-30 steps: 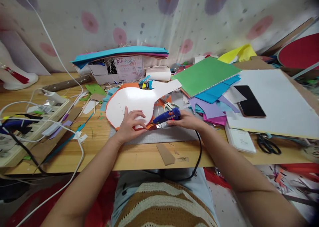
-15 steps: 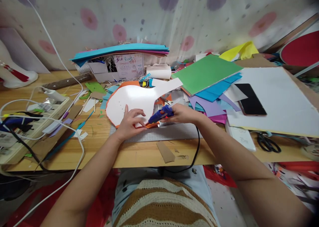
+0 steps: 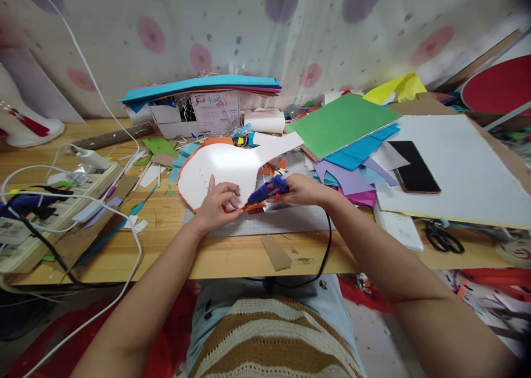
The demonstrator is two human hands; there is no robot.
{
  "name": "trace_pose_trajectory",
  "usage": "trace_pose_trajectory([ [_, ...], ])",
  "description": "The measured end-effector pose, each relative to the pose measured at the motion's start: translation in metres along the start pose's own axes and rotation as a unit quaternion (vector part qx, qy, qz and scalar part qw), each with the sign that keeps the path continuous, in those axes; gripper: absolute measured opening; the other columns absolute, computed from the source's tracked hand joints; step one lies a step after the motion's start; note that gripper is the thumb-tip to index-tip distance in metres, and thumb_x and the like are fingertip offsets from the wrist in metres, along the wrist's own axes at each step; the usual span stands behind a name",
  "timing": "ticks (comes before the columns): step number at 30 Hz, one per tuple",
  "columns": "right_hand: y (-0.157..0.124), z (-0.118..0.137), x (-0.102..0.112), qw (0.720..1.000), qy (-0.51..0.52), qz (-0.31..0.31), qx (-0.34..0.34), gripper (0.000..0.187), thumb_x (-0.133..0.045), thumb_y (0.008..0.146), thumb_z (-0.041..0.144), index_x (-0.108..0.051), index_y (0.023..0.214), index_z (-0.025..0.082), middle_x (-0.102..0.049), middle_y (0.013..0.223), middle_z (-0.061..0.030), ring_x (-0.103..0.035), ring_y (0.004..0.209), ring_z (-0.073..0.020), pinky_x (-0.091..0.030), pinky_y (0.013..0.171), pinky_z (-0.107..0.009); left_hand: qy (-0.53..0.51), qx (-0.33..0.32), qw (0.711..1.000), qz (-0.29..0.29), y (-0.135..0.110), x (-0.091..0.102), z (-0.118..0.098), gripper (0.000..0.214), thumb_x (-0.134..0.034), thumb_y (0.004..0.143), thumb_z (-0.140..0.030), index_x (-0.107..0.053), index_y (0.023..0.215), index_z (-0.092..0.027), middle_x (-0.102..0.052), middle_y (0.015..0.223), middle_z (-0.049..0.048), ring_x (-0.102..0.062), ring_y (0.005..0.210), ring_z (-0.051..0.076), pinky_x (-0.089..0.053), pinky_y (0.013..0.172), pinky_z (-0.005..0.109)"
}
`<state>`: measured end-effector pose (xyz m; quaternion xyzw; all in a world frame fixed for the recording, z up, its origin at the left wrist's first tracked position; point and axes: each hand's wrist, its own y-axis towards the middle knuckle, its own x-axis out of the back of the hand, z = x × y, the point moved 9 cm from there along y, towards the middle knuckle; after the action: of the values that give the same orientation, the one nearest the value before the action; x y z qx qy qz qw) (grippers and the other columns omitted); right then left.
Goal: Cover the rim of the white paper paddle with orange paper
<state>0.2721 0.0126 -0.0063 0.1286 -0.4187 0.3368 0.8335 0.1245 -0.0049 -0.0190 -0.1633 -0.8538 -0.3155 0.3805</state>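
A white board cutout (image 3: 215, 170) with a rounded body and a long arm to the upper right lies on the table, orange material showing around its edge. My left hand (image 3: 219, 203) rests on its lower part, with thumb and fingertips closed on the orange edging (image 3: 258, 206) at the near side. In my right hand (image 3: 305, 190) is a blue glue gun (image 3: 269, 190), its nozzle pointing down-left at that edging beside my left fingertips. A glue stick pokes out of the gun's back, and a black cord hangs from it over the table edge.
Scissors (image 3: 444, 237), a black phone (image 3: 417, 166) and a green sheet (image 3: 346, 124) lie to the right. At the left are a power strip (image 3: 95, 181) and white cables. A cardboard scrap (image 3: 276, 253) lies near the front edge.
The view has shifted slightly. My left fingers have drawn a little closer together at the orange edging; the glue gun stays nearly in place.
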Motion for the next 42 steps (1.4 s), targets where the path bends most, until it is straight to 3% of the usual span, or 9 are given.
trace_pose_trajectory([
  [7, -0.004, -0.01, 0.008, 0.999, 0.031, -0.012, -0.019, 0.045, -0.056, 0.073, 0.053, -0.067, 0.101, 0.02, -0.068, 0.084, -0.0008, -0.057, 0.072, -0.0157, -0.038, 0.063, -0.023, -0.002, 0.006, 1.0, 0.003, 0.001, 0.0, 0.0, 0.018, -0.063, 0.071, -0.023, -0.048, 0.061, -0.018, -0.058, 0.095, 0.0019, -0.054, 0.104, 0.017, 0.004, 0.109, 0.057],
  [16, 0.0, -0.011, 0.013, 0.999, -0.005, -0.027, -0.02, 0.041, -0.056, 0.074, 0.052, -0.067, 0.1, 0.022, -0.068, 0.087, -0.0019, -0.058, 0.075, -0.0162, -0.04, 0.068, -0.025, 0.006, 0.002, 1.0, -0.001, -0.001, -0.002, 0.004, 0.017, -0.062, 0.07, -0.022, -0.048, 0.061, -0.018, -0.058, 0.097, 0.0021, -0.053, 0.105, 0.018, 0.001, 0.109, 0.056],
  [21, -0.001, -0.011, 0.016, 0.999, -0.013, -0.004, -0.043, 0.038, -0.058, 0.073, 0.05, -0.068, 0.096, 0.022, -0.068, 0.089, -0.0026, -0.059, 0.077, -0.0174, -0.04, 0.067, -0.025, 0.008, 0.011, 1.0, 0.002, 0.0, -0.002, 0.006, 0.018, -0.062, 0.07, -0.024, -0.047, 0.061, -0.018, -0.058, 0.097, 0.0021, -0.053, 0.105, 0.018, 0.001, 0.109, 0.056],
  [33, 0.004, -0.027, 0.027, 0.995, -0.041, -0.014, -0.084, 0.04, -0.059, 0.07, 0.054, -0.069, 0.09, 0.02, -0.066, 0.078, -0.0016, -0.055, 0.068, -0.0155, -0.037, 0.062, -0.024, 0.007, 0.013, 1.0, -0.002, 0.001, 0.0, 0.002, 0.019, -0.062, 0.07, -0.024, -0.046, 0.061, -0.018, -0.058, 0.094, 0.0012, -0.054, 0.103, 0.017, -0.001, 0.109, 0.056],
  [42, 0.003, -0.033, 0.026, 0.998, 0.029, -0.018, -0.044, 0.047, -0.056, 0.071, 0.057, -0.067, 0.093, 0.017, -0.064, 0.081, -0.0024, -0.054, 0.074, -0.0164, -0.041, 0.069, -0.026, -0.003, 0.009, 1.0, -0.004, 0.0, 0.001, 0.002, 0.018, -0.062, 0.07, -0.022, -0.047, 0.06, -0.018, -0.058, 0.094, 0.0014, -0.054, 0.104, 0.017, 0.001, 0.109, 0.056],
])
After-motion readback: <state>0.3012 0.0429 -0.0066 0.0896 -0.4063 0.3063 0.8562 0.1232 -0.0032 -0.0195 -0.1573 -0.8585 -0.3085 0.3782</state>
